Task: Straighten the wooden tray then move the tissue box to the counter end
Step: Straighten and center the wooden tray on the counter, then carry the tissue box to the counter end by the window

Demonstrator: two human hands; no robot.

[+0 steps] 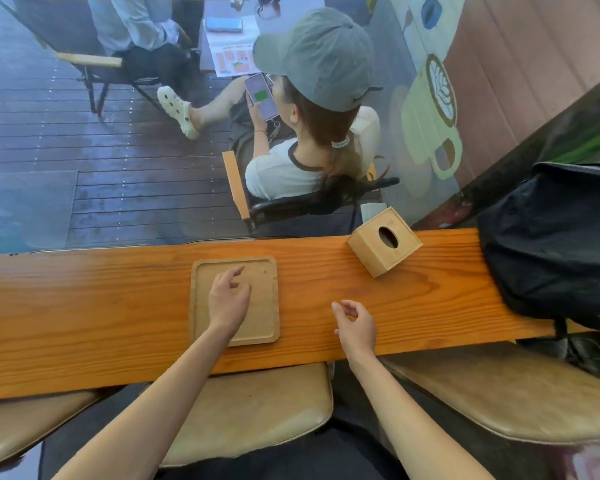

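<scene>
A square wooden tray (267,306) lies flat on the long wooden counter (84,306), its sides roughly in line with the counter's edges. My left hand (228,299) hovers over the tray's middle, fingers loosely curled, holding nothing. My right hand (355,325) floats above the bare counter to the tray's right, fingers apart and empty. A wooden tissue box (385,242) with an oval hole on top stands at the counter's far edge, turned at an angle, well beyond my right hand.
A black backpack (561,244) covers the counter's right end. Tan cushioned stools (257,417) stand below the near edge. Behind glass past the counter, a person in a grey cap (319,57) sits in a chair looking at a phone.
</scene>
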